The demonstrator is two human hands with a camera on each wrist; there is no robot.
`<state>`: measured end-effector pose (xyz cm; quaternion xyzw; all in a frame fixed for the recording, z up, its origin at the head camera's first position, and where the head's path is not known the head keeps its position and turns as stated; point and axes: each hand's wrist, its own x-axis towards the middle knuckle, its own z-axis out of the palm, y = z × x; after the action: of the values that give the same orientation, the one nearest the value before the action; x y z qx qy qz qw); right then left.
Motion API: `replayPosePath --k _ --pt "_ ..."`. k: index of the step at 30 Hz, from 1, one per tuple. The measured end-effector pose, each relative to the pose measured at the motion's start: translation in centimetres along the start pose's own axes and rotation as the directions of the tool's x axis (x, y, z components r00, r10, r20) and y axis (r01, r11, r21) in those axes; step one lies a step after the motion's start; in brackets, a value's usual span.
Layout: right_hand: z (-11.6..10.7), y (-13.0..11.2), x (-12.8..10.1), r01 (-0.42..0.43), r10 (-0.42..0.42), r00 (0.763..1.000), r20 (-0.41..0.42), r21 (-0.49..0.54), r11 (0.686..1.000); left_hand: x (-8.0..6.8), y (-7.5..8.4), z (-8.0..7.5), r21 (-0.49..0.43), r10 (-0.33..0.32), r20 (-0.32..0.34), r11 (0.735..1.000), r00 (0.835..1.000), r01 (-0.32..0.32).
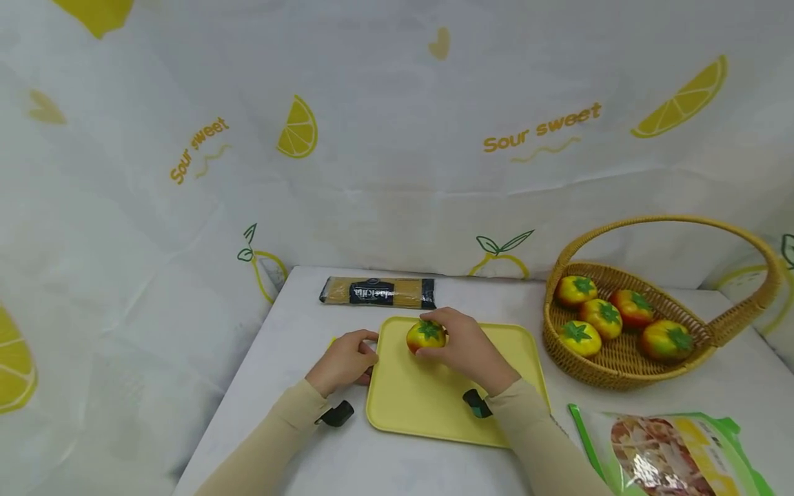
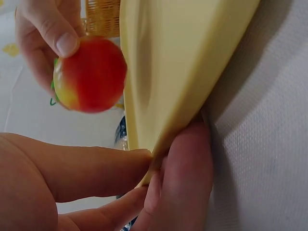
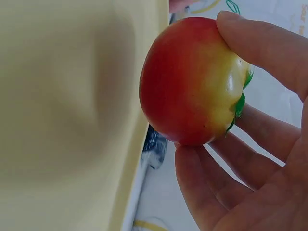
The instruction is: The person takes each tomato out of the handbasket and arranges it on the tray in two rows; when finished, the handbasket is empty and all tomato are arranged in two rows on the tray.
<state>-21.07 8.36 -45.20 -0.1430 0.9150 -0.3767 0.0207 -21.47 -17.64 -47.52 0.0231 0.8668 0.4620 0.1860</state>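
Right hand (image 1: 466,346) pinching glossy round red-yellow tomato (image 1: 424,337), left hand (image 1: 344,359), partly hidden from me, pinching rectangular yellow tray (image 1: 424,408).

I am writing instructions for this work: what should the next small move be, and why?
Probably lower the right hand until the fruit rests on the yellow tray: the fruit is held above it, while the left hand pinches the tray's edge, which should steady it.
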Motion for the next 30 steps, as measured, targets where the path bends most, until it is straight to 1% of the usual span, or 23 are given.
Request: replayPosePath --k 7,12,16,20,25,30 --pt "1.3 -0.6 0.5 -0.028 0.029 0.999 -0.016 0.030 0.999 -0.1 0.5 0.2 0.009 0.021 0.000 1.000 1.000 -0.021" --pt "2.1 -0.5 0.8 -0.006 0.007 1.000 -0.014 0.052 0.999 -0.1 0.5 0.1 0.019 0.017 -0.003 1.000 1.000 -0.017" --pt "2.7 -0.5 0.9 0.009 -0.008 1.000 -0.012 0.043 0.999 -0.1 0.2 0.0 0.021 0.003 0.003 1.000 1.000 -0.003" --pt "3.0 -0.6 1.0 0.016 -0.015 1.000 -0.015 0.029 0.999 0.0 0.2 0.0 0.017 0.004 0.009 1.000 1.000 -0.004" --pt "3.3 -0.6 0.9 0.012 -0.012 1.000 -0.016 0.014 1.000 0.1 0.2 0.0 0.022 -0.005 0.011 1.000 1.000 0.005" --pt "3.3 -0.8 0.9 0.004 -0.004 1.000 -0.006 -0.001 1.000 0.0 0.2 0.0 0.028 0.000 0.011 1.000 1.000 0.000"
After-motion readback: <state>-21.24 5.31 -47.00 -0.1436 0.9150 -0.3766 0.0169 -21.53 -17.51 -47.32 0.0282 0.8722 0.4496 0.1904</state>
